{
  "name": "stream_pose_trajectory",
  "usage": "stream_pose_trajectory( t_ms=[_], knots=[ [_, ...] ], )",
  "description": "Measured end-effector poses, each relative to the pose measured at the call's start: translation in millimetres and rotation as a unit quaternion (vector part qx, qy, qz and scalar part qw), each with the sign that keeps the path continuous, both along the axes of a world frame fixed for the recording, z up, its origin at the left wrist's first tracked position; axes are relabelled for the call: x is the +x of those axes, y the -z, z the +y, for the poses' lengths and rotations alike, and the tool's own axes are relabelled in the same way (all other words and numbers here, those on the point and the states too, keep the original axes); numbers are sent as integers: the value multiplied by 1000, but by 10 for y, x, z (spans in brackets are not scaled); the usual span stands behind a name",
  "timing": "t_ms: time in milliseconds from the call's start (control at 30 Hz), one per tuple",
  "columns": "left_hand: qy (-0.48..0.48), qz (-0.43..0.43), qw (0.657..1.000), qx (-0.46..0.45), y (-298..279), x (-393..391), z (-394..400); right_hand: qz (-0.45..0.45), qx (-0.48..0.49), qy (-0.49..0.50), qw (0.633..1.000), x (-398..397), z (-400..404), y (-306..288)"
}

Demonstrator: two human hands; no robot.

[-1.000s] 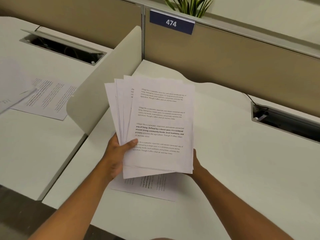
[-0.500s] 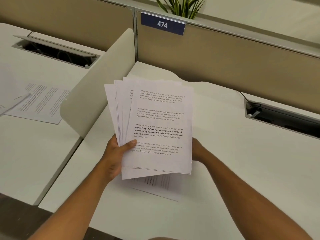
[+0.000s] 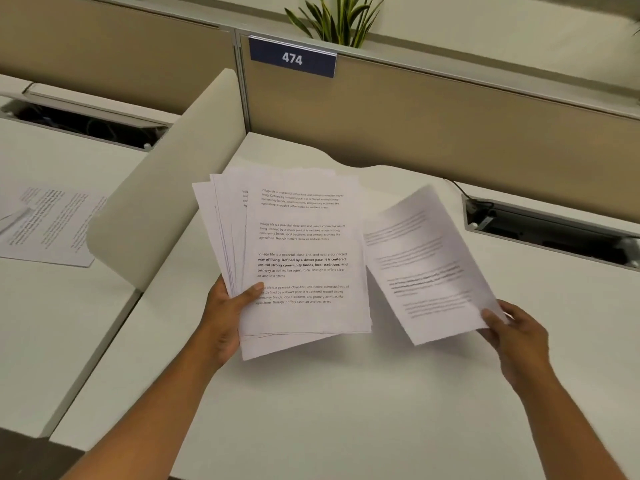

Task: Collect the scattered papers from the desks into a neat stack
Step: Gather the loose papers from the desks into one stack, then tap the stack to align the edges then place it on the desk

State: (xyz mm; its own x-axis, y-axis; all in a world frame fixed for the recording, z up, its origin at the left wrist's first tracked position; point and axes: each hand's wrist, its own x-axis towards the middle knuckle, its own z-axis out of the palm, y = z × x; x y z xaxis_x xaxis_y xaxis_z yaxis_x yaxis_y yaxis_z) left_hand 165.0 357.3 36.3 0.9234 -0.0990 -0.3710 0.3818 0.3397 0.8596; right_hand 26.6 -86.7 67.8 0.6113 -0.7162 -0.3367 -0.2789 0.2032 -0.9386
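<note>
My one camera sits on my head, looking forward and down across the white counter toward its far edge and the partition behind it. It is close: both my forearms reach in from the bottom edge. No second view overlaps.

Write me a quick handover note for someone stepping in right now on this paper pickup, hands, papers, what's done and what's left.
Left hand: grips the fanned bundle of printed sheets, thumb on top, above the desk marked 474.
Right hand: pinches a single printed sheet by its lower right corner, beside the bundle and apart from it.
Done: most sheets gathered into the left hand; this desk shows no loose sheets.
Left: add the single sheet to the bundle, collect the papers on the neighbouring left desk past the curved divider, then square the fanned edges into a neat stack.
</note>
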Motion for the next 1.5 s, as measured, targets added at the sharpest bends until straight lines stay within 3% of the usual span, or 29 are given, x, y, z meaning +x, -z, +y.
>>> stream_pose_trajectory(
  t_ms=[133,300,500,767,1000,1100,1167,1233,1300,1500],
  knots=[
    [-18,8,1000,4,8,-10,-232,-72,15,76,994,-271,1,-207],
    [-18,19,1000,-1,-19,-93,-679,-124,-4,59,991,-261,388,-373],
    [16,3,1000,3,-178,-284,-1274,-90,-73,51,992,-220,866,-229],
    [26,-4,1000,8,-343,-535,-1775,-44,-94,73,992,-392,682,-190],
    [71,27,997,-9,-229,-680,-2024,-49,-142,-27,988,-575,150,-225],
    [88,34,995,-17,-230,-748,-2149,-26,38,-68,997,-486,-290,-285],
    [104,35,994,-18,-238,-798,-2225,-30,197,-156,967,-380,-536,-351],
    [133,34,990,-16,-229,-844,-2286,-47,254,-265,929,-260,-712,-397],
    [167,29,985,-15,-218,-882,-2339,-61,222,-309,923,-115,-797,-468],
    [254,-7,965,67,-383,-668,-2513,-58,95,-297,948,81,-918,-533]
  ],
)
